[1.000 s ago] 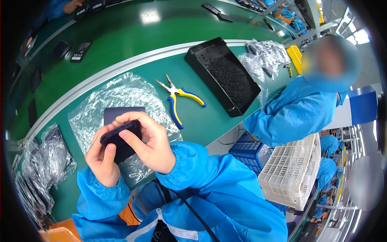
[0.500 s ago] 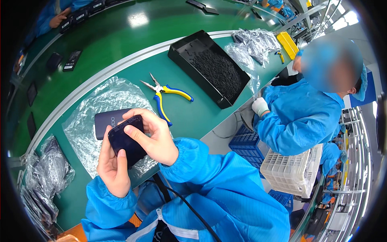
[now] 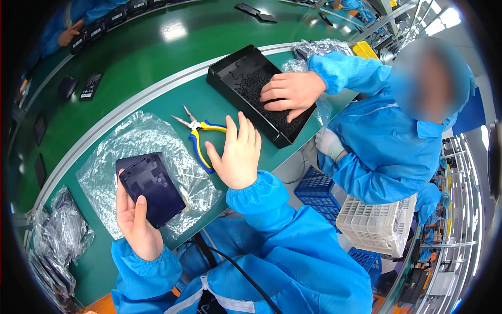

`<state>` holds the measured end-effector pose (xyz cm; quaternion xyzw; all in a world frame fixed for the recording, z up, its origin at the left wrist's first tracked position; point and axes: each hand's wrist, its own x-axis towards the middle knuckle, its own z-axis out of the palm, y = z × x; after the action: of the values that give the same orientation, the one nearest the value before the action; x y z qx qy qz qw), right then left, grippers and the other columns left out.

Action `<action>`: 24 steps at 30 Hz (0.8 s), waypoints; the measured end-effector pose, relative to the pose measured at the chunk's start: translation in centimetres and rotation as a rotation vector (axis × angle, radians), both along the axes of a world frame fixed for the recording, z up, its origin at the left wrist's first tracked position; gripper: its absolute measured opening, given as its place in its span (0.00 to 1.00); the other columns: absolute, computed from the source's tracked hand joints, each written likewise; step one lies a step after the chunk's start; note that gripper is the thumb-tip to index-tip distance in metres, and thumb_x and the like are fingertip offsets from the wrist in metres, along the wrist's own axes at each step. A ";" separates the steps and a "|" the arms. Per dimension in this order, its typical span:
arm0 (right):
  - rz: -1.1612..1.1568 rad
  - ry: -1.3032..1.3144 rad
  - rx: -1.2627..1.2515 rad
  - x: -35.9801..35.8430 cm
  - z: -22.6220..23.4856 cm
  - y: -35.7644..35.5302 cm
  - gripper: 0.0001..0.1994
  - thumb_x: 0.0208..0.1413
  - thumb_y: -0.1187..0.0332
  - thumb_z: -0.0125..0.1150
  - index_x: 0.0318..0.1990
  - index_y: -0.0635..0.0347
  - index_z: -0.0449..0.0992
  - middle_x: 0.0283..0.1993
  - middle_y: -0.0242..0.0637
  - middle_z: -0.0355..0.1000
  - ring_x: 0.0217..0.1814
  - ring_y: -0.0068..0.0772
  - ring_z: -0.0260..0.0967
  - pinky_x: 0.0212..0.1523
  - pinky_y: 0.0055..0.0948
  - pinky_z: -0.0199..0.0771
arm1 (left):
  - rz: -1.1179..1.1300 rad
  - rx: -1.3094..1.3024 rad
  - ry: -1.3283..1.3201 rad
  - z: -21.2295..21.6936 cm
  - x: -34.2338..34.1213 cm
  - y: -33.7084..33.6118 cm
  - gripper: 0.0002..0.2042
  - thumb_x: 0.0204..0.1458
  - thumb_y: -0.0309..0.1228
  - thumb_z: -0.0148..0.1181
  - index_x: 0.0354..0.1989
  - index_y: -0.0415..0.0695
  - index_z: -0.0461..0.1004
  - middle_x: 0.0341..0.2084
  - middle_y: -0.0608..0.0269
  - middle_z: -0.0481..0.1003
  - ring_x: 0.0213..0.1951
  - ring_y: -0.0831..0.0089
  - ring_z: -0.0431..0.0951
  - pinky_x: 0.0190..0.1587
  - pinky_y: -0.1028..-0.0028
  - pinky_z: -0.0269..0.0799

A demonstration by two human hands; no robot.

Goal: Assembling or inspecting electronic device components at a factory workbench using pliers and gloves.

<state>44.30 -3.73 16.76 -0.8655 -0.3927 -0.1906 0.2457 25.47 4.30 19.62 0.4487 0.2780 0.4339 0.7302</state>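
My left hand (image 3: 137,222) grips a dark plastic casing (image 3: 157,188) by its edge, the thumb over its face; recesses and small ribs show on that face. Partly behind it, a second dark casing (image 3: 122,166) lies on a clear plastic bag (image 3: 99,196). My right hand (image 3: 239,157) is empty, its fingers spread above the table, beside long-nose pliers (image 3: 198,141) with blue-yellow handles. Farther right stands a black tray (image 3: 222,68) of small black pieces (image 3: 251,83). A co-worker's bare hand (image 3: 293,94) reaches into it.
At the far left lie plastic-wrapped parts (image 3: 63,222). Across a metal rail, the green line (image 3: 151,63) carries dark parts (image 3: 91,86). A co-worker (image 3: 376,141) stands at right, near a white crate (image 3: 374,222) and blue crates (image 3: 318,191).
My right hand has let go of the casing and moved right toward the tray, opening out. The casing in my left hand now shows its ribbed face. The co-worker's hand has come into the tray.
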 end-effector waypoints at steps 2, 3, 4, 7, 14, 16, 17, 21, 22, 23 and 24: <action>-0.092 0.050 -0.172 0.3 -1.5 -0.4 0.33 0.43 0.54 0.60 0.53 0.67 0.61 0.57 0.52 0.56 0.57 0.50 0.53 0.54 0.45 0.53 | -0.028 -0.047 -0.026 0.1 0.1 0.0 0.26 0.51 0.18 0.45 0.61 0.35 0.51 0.56 0.54 0.61 0.56 0.69 0.63 0.59 0.72 0.55; -0.096 0.042 -0.170 0.4 -1.6 -0.6 0.33 0.43 0.54 0.60 0.53 0.67 0.61 0.57 0.52 0.56 0.57 0.50 0.53 0.54 0.45 0.53 | -0.032 -0.047 -0.033 0.0 0.1 0.1 0.26 0.51 0.18 0.45 0.61 0.35 0.51 0.56 0.54 0.61 0.56 0.69 0.63 0.59 0.72 0.55; -0.096 0.052 -0.165 0.5 -1.7 -0.7 0.33 0.42 0.54 0.61 0.53 0.67 0.61 0.56 0.52 0.57 0.57 0.49 0.54 0.53 0.43 0.54 | -0.038 -0.067 -0.033 -0.1 0.1 0.1 0.26 0.51 0.19 0.44 0.61 0.36 0.51 0.56 0.54 0.60 0.56 0.69 0.63 0.58 0.72 0.56; -0.104 0.020 -0.151 0.9 -1.4 -0.7 0.31 0.42 0.56 0.62 0.51 0.66 0.64 0.52 0.48 0.61 0.53 0.44 0.58 0.48 0.38 0.60 | -0.042 -0.104 -0.042 -0.1 0.2 0.0 0.26 0.52 0.19 0.44 0.61 0.36 0.50 0.56 0.54 0.61 0.56 0.69 0.63 0.58 0.72 0.57; -0.030 0.108 -0.164 1.4 -0.9 -0.1 0.27 0.43 0.58 0.61 0.49 0.66 0.66 0.46 0.43 0.62 0.47 0.40 0.60 0.42 0.32 0.61 | -0.039 -0.142 -0.085 0.3 0.4 0.1 0.25 0.53 0.20 0.43 0.61 0.37 0.50 0.55 0.54 0.61 0.55 0.68 0.64 0.58 0.71 0.58; 0.009 0.083 -0.102 0.8 -0.5 0.3 0.33 0.43 0.51 0.60 0.50 0.70 0.64 0.48 0.45 0.60 0.50 0.42 0.58 0.46 0.37 0.58 | -0.036 -0.155 -0.096 0.3 0.1 0.2 0.25 0.53 0.20 0.43 0.62 0.37 0.49 0.55 0.54 0.61 0.55 0.68 0.64 0.58 0.71 0.58; 0.007 0.076 -0.108 0.4 -0.2 0.6 0.33 0.43 0.51 0.60 0.50 0.70 0.64 0.48 0.45 0.60 0.50 0.42 0.58 0.46 0.37 0.58 | -0.036 -0.166 -0.107 0.2 -0.1 0.3 0.25 0.53 0.20 0.43 0.62 0.37 0.49 0.55 0.54 0.61 0.55 0.68 0.64 0.58 0.71 0.58; 0.023 0.096 -0.160 -0.6 -0.5 1.2 0.44 0.36 0.42 0.61 0.54 0.71 0.59 0.52 0.47 0.58 0.53 0.45 0.53 0.51 0.47 0.51 | -0.005 -0.149 -0.068 0.6 -0.4 -0.2 0.26 0.53 0.20 0.43 0.62 0.37 0.49 0.55 0.54 0.61 0.55 0.68 0.64 0.57 0.71 0.58; 0.020 0.107 -0.168 -0.8 -0.5 1.4 0.44 0.36 0.43 0.62 0.54 0.71 0.59 0.52 0.48 0.58 0.53 0.45 0.53 0.50 0.47 0.51 | -0.002 -0.149 -0.071 0.5 -0.7 -0.2 0.25 0.53 0.20 0.43 0.62 0.36 0.49 0.55 0.54 0.61 0.55 0.67 0.64 0.58 0.71 0.57; 0.021 0.121 -0.176 -1.0 -0.5 1.6 0.44 0.35 0.43 0.63 0.54 0.70 0.59 0.52 0.48 0.58 0.52 0.45 0.53 0.50 0.46 0.51 | 0.004 -0.147 -0.070 0.5 -1.1 -0.1 0.25 0.53 0.20 0.43 0.61 0.36 0.49 0.56 0.53 0.61 0.55 0.67 0.64 0.58 0.71 0.57; 0.024 0.119 -0.181 -1.3 -0.5 1.8 0.44 0.34 0.45 0.64 0.54 0.70 0.59 0.51 0.48 0.58 0.52 0.45 0.53 0.49 0.46 0.52 | 0.027 -0.149 -0.062 0.4 -1.4 -0.1 0.25 0.53 0.20 0.43 0.61 0.36 0.49 0.56 0.53 0.61 0.55 0.67 0.64 0.58 0.71 0.57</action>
<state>43.04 -1.95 16.28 -0.8892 -0.4035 -0.0994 0.1916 24.09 4.19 20.01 0.3756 0.2927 0.4352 0.7641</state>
